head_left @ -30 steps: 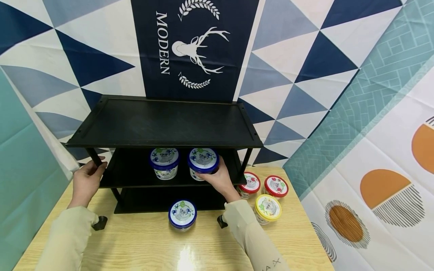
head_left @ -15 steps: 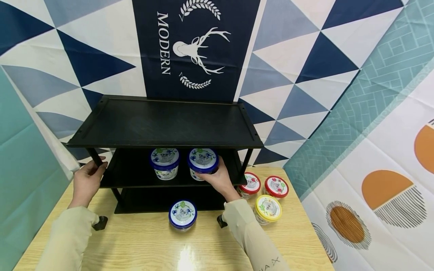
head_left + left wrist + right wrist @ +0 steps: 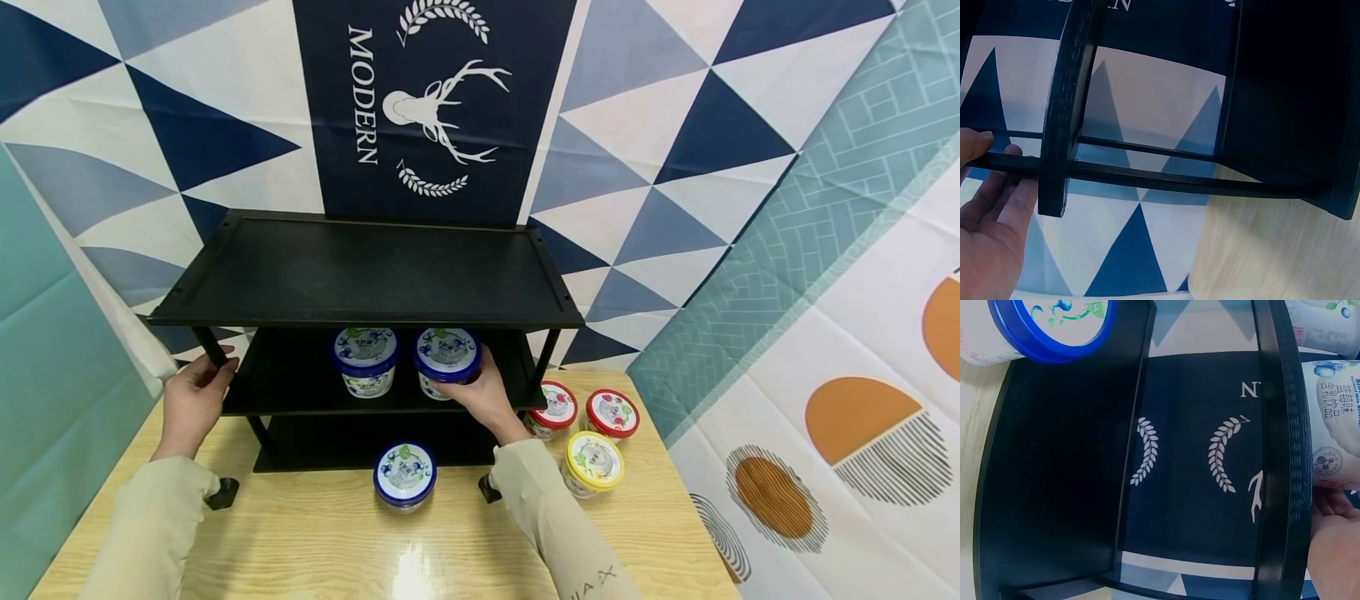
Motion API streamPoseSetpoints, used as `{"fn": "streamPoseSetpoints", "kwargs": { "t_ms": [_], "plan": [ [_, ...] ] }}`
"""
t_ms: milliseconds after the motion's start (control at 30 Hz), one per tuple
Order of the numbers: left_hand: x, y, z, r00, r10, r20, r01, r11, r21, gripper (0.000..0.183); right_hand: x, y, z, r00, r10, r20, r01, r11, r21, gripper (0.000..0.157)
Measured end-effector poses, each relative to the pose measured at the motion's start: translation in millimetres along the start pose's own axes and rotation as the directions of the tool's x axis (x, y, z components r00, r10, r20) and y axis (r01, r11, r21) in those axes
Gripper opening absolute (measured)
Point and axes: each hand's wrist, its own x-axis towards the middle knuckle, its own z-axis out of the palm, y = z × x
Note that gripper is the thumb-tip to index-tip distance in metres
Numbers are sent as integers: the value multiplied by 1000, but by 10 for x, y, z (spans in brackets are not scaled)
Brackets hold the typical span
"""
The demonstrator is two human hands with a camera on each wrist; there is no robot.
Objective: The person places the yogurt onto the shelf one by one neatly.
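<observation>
In the head view my left hand [image 3: 192, 402] grips the left front post [image 3: 208, 346] of a black three-tier shelf [image 3: 367, 275]. The left wrist view shows its thumb and fingers on either side of that post [image 3: 1010, 162]. My right hand [image 3: 487, 398] holds a blue-lidded tub [image 3: 447, 353] by its right side on the middle tier. A second blue-lidded tub [image 3: 365, 362] stands left of it, a small gap between them. Another blue-lidded tub [image 3: 404, 477] sits on the table before the bottom tier. In the right wrist view, the held tub's printed side [image 3: 1335, 425] shows; fingers are partly hidden.
Right of the shelf, two red-lidded tubs [image 3: 611, 413] and a yellow-lidded tub [image 3: 592, 461] stand on the wooden table [image 3: 315, 542]. Patterned cloth [image 3: 622, 150] hangs close behind the shelf. The top tier overhangs the tubs on the middle tier.
The tub in my right hand has shifted very slightly to the left on the middle tier. My left hand keeps its hold on the post.
</observation>
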Motion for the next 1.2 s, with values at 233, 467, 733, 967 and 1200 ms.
{"fn": "streamPoseSetpoints", "kwargs": {
  "t_ms": [233,467,733,967,1200],
  "plan": [
    [-8,0,-5,1000,-9,10,9,1000,1,28,9,2,3,1000,6,2,-5,1000,-13,91],
    [-1,-6,-1,1000,-6,7,6,1000,-4,26,20,-6,11,1000,9,1,-8,1000,-17,90],
    [2,-3,-4,1000,-10,-1,10,1000,-5,25,37,-14,22,1000,4,13,-4,999,-32,90],
    [11,-8,3,1000,-12,2,12,1000,7,25,63,-19,29,1000,-5,28,5,1000,-30,88],
    [2,-11,-4,1000,-9,8,9,1000,-1,24,92,-8,35,999,20,33,-19,999,-50,91]
  ]
}}
